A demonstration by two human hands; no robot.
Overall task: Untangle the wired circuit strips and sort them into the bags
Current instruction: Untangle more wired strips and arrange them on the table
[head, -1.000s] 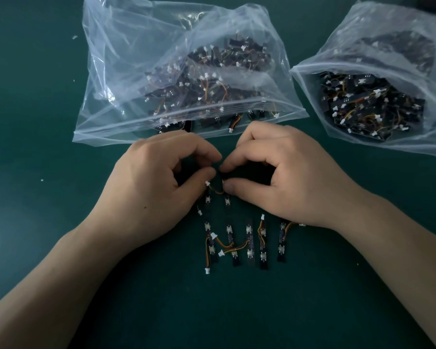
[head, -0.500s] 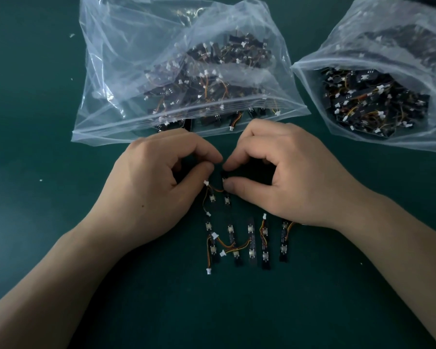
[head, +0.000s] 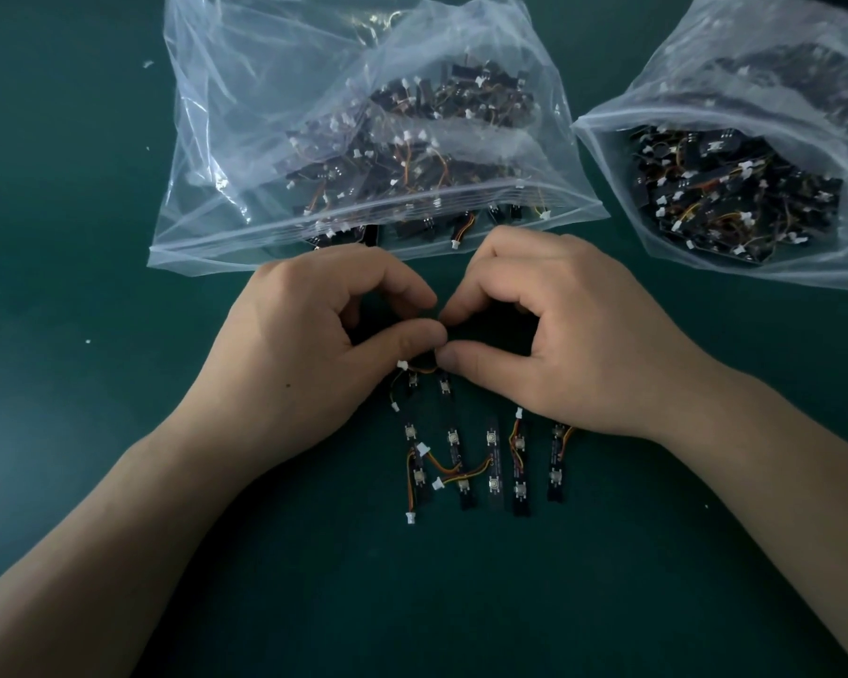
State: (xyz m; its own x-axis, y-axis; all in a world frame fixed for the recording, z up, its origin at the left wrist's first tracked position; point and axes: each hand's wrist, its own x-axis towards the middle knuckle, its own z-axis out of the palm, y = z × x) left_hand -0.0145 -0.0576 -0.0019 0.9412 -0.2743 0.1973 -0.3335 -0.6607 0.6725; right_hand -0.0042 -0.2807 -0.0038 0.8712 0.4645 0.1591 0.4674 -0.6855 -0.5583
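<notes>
The strips (head: 493,457) lay side by side at mid-surface, long axes running from near edge to far edge, with wires looped between the leftmost ones. We pinched their far ends. Our left hand (head: 304,354) and right hand (head: 559,345) each curled thumb against forefinger, tips almost meeting, both equally near. The left bag (head: 246,115) and right bag (head: 706,110) lay beyond, toward the far edge.

On my bench (head: 69,433) the left bag (head: 246,139) lies at the far side ahead of me, and the right bag (head: 706,66) lies further right, apart from it. Both have bagged strips (head: 412,154) inside. Nearer, my left hand (head: 309,354) and right hand (head: 574,345) meet thumb to thumb over the far ends of the loose strips (head: 493,462), which lie side by side toward me.
</notes>
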